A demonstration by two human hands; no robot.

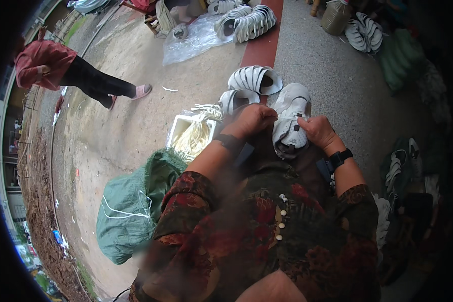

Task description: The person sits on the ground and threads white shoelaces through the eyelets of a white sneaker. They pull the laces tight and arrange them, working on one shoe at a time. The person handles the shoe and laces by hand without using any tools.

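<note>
A white and grey sneaker (293, 98) rests in front of me, toe pointing away and dark-lined opening toward my lap. A pale shoelace (288, 118) crosses its upper between my two hands. On the sneaker's left side, my left hand (254, 120) is closed in a pinch at the lace; the fingertips are partly hidden. My right hand (318, 132) is closed too, its thumb and finger pressed at the lace by the sneaker's right edge. Just beyond my left hand lie two bundles of nested white shoe uppers (256, 80).
A white box (176, 128) full of pale laces (192, 143) stands left of my left forearm. Nearer is a green woven sack (128, 206). More stacked uppers (255, 24) lie by plastic sheeting (194, 43) ahead. A person (48, 63) stands at the far left. Shoes (398, 163) sit at right.
</note>
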